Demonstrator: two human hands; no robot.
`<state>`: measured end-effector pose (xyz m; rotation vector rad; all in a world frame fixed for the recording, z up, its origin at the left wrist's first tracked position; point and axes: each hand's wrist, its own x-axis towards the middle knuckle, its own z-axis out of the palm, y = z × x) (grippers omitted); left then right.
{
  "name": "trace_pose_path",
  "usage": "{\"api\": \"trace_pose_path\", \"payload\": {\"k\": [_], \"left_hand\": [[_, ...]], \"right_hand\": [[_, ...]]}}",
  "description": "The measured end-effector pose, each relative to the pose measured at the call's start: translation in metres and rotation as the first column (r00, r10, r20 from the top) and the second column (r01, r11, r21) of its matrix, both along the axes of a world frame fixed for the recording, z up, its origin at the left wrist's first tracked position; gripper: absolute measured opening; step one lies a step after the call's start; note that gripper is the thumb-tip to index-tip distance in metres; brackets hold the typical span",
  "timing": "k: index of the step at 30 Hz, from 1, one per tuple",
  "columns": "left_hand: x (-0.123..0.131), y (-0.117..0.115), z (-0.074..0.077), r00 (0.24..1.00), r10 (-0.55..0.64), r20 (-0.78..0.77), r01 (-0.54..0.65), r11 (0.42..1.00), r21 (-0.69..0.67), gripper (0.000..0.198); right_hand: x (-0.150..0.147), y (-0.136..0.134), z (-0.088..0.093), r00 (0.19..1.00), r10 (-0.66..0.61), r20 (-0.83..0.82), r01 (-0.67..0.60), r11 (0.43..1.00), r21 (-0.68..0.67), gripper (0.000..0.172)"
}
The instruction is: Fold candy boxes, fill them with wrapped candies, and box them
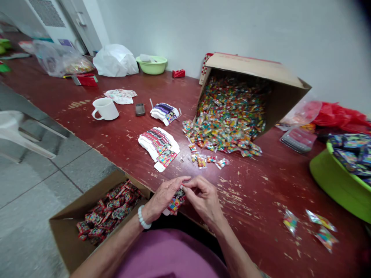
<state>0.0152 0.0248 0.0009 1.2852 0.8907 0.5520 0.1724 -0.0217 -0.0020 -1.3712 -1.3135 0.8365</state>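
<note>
Near the table's front edge my left hand, with a beaded bracelet at the wrist, is closed round a small printed box. My right hand pinches the top end of the same box, fingertips close to those of the left. Ahead of my hands a fanned stack of flat red printed boxes lies on the table, with a purple stack behind it. Small clear candy packets spill from a tipped cardboard box. A few loose packets lie nearer to my hands.
An open carton of filled red boxes stands below the table edge at left. A white mug is at the left, a green basin of dark packets at the right. Several candy packets lie right. A white stool stands left.
</note>
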Motion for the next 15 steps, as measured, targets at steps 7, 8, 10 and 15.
{"api": "trace_pose_path", "payload": {"k": [7, 8, 10, 15], "left_hand": [[0.0015, -0.0041, 0.0019, 0.996, -0.065, 0.054, 0.074, 0.982, -0.175, 0.062], [0.0021, -0.0041, 0.0025, 0.996, -0.063, 0.056, 0.072, 0.982, -0.175, 0.063], [0.0024, -0.0036, 0.0045, 0.998, -0.054, 0.045, 0.061, 0.985, -0.164, 0.062], [0.0000, -0.0032, 0.0093, 0.997, 0.026, 0.075, -0.009, 0.975, -0.224, 0.056]], "right_hand": [[-0.0008, 0.0002, -0.0001, 0.904, -0.015, -0.426, -0.084, 0.974, -0.212, 0.021], [-0.0001, 0.0003, -0.0004, 0.903, -0.019, -0.430, -0.081, 0.974, -0.214, 0.021], [0.0016, -0.0002, -0.0002, 0.933, -0.024, -0.359, -0.050, 0.980, -0.193, 0.020], [0.0027, -0.0077, 0.0024, 0.997, 0.079, -0.028, -0.079, 0.997, -0.006, 0.017]]}}
